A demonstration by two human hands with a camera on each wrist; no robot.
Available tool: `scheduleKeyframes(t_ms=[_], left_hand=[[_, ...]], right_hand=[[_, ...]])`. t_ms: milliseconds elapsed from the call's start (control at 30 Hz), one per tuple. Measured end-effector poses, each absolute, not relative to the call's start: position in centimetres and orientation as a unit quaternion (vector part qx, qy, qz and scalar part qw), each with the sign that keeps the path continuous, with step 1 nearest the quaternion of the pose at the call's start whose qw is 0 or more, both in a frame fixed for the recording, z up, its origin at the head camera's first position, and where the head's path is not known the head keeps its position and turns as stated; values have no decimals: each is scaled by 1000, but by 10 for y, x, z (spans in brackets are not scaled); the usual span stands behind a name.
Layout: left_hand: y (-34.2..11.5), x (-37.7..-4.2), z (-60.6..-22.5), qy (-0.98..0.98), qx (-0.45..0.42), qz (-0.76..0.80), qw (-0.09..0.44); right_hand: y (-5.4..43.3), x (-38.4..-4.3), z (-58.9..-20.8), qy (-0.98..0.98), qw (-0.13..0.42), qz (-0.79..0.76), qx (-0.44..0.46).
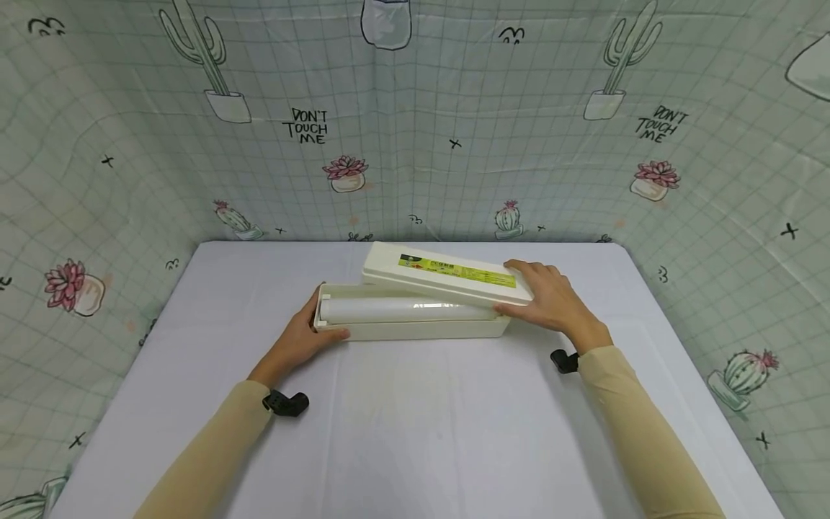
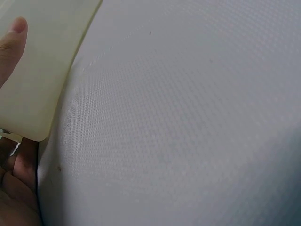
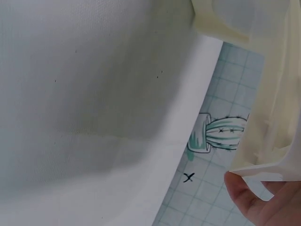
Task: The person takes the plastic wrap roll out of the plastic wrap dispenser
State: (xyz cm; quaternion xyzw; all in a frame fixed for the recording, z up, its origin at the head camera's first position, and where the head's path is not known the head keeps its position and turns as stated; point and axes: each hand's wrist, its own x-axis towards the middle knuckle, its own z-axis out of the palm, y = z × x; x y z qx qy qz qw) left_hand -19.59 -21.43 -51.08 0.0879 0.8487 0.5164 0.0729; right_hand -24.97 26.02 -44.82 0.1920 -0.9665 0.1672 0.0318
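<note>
A long cream plastic box [image 1: 421,331] lies crosswise on the table and holds a shiny white roll that looks like cling film [image 1: 389,310]. My left hand [image 1: 301,340] grips the box's left end, thumb on the front wall [image 2: 42,70] in the left wrist view. Raised and slanted over the box's back and right part is its cream lid [image 1: 384,264], with a yellow-green label [image 1: 457,271]. The right hand [image 1: 551,299] grips the lid's right end between thumb and fingers. In the right wrist view the lid's hollow underside [image 3: 256,136] shows. The lid hides part of the box's rear rim.
A white cloth covers the table [image 1: 402,432]. Behind and at the sides hangs a checked curtain [image 1: 415,130] printed with cacti, meeting the table's back edge. A black wrist camera [image 1: 288,404] is on the left sleeve, another black camera [image 1: 564,361] on the right.
</note>
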Motion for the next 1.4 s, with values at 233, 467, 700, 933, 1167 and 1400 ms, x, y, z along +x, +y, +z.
scheduleKeyframes(t_ms=[233,467,700,933,1167,1400], left_hand=[[-212,-193,-506,842,88,527,75],[-214,-196,-510,845,88,522,76],[-215,-196,-510,838,95,531,77],[-215,-194,-508,838,98,531,78],[-212,-193,-504,841,98,526,72],[-204,-181,-479,838,96,530,85]], right_hand=[[271,-248,-446,-969,34,170,174],[284,-244,-445,-971,34,179,152],[298,-239,-447,-973,36,183,139],[311,-234,-447,-973,45,189,128],[321,-231,-447,-974,41,196,110],[332,-226,-450,-975,39,198,89]])
